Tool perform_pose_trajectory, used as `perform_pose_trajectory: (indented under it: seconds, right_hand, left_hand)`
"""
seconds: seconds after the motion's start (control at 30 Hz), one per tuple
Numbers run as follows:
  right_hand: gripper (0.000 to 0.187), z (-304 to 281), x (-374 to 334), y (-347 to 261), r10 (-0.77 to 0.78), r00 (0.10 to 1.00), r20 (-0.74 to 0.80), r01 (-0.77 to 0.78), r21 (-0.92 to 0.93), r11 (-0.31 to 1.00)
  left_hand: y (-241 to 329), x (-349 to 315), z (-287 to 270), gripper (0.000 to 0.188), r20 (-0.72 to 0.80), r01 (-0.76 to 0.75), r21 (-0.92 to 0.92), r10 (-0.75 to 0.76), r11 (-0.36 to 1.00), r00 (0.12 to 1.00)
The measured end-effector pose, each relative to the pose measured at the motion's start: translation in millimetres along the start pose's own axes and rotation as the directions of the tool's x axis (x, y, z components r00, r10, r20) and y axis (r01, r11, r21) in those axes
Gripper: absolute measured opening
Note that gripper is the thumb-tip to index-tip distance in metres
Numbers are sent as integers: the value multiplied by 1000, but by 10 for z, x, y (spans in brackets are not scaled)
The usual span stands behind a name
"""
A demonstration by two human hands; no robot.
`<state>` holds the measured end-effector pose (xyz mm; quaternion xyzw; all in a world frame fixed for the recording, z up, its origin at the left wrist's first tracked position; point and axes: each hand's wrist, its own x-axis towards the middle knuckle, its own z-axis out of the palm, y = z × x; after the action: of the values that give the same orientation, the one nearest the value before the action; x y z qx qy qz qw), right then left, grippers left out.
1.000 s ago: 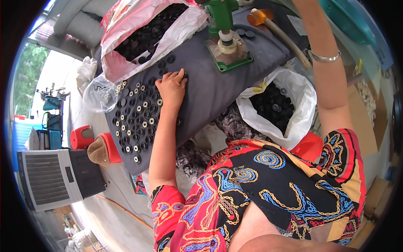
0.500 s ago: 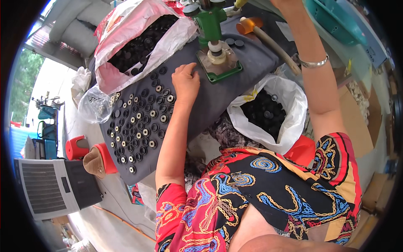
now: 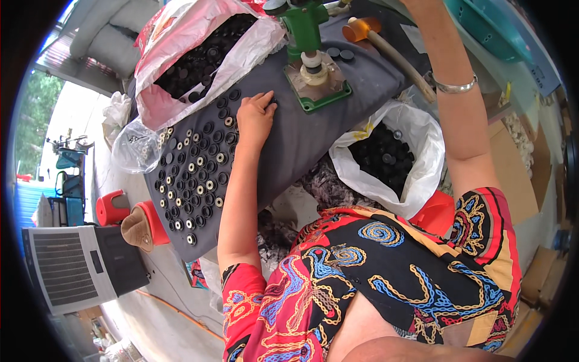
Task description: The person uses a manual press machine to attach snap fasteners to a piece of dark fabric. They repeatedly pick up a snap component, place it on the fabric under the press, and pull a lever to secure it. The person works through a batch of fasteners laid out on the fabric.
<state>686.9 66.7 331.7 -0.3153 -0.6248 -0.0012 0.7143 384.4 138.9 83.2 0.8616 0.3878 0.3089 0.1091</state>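
Note:
My left hand [image 3: 256, 120] is over the dark cloth [image 3: 286, 142], left of a green hand press [image 3: 303, 33]. Its fingers are bent close together; a small dark spot shows between the tips, too small to name. Beside this hand, rows of black rings [image 3: 208, 127], several with pale metal centres, spread across the cloth. Under the press's ram stands a white round fixture [image 3: 315, 76] on the base plate. My right forearm [image 3: 461, 127], with a silver bangle [image 3: 455, 84], reaches up past the press's right side; the hand itself is beyond the upper edge.
An open pink-white sack [image 3: 148, 90] of black parts lies behind the rings. A white bag [image 3: 347, 172] of black caps stands near my lap. An orange-headed mallet [image 3: 362, 29] and two black discs [image 3: 347, 55] lie right of the press. A red stool [image 3: 111, 208] is at left.
My left hand has shifted a little left, away from the press and toward the rings. The right forearm has barely moved. The whole view has tilted slightly.

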Motion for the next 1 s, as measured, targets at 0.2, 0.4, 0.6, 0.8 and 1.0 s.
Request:
perform_pose_trajectory:
  seconds: [0.2,0.4,0.6,0.8,1.0]
  right_hand:
    - [30,26,-1,-33,133,990,-48,-127,110,986]
    - [28,12,-19,-32,130,991,-40,-127,66,990]
    - [30,40,-26,-18,138,989,-49,-133,98,986]
    - [29,23,-8,-22,172,984,-35,-167,116,979]
    - [25,10,-76,-101,180,979,-96,-166,140,976]
  left_hand:
    - [18,-83,103,32,-59,-96,231,112,968,992]
    - [-110,-28,174,44,-95,-151,114,162,982,982]
    - [620,357,155,60,-177,24,-224,-65,974,982]
    - [806,527,351,69,-175,-13,-173,-18,985,984]
    - [899,608,501,74,-129,91,-380,-150,921,980]
